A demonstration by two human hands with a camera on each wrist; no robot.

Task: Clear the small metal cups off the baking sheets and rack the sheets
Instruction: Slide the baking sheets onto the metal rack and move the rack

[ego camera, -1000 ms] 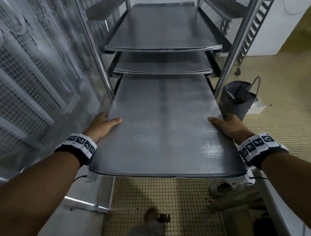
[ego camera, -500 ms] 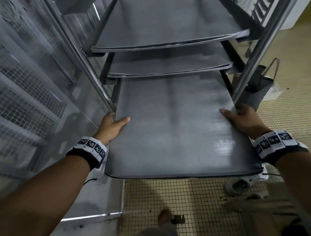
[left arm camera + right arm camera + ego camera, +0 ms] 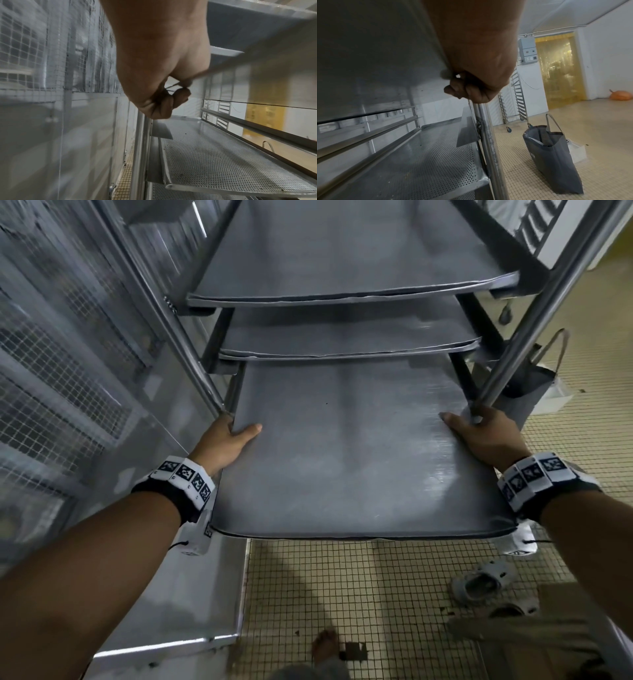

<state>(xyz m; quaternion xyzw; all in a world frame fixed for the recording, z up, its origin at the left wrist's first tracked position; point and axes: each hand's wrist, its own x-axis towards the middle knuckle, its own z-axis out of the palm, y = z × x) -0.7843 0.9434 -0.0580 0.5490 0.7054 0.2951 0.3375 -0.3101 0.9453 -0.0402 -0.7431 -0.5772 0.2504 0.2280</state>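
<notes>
I hold a grey baking sheet (image 3: 346, 460) with nothing on it, its far half inside the steel rack (image 3: 534, 337). My left hand (image 3: 229, 440) grips the sheet's left edge, thumb on top and fingers curled below (image 3: 164, 105). My right hand (image 3: 479, 433) grips the right edge close against the rack's right post, fingers curled under the rim (image 3: 465, 93). Two more sheets (image 3: 342, 258) (image 3: 342, 337) sit on the rails above. A perforated sheet (image 3: 223, 162) lies on a rail below. No metal cups are in view.
A mesh and steel wall (image 3: 68, 371) runs close on the left. A grey tote bag (image 3: 551, 155) stands on the tiled floor right of the rack, beside a white box (image 3: 555, 395). Sandals (image 3: 479, 580) lie on the floor near my feet. Another wheeled rack (image 3: 518, 101) stands further back.
The sheet has slid further into the rack with both hands still gripping its edges. My hands have reached the rack's front posts, and my view has moved closer.
</notes>
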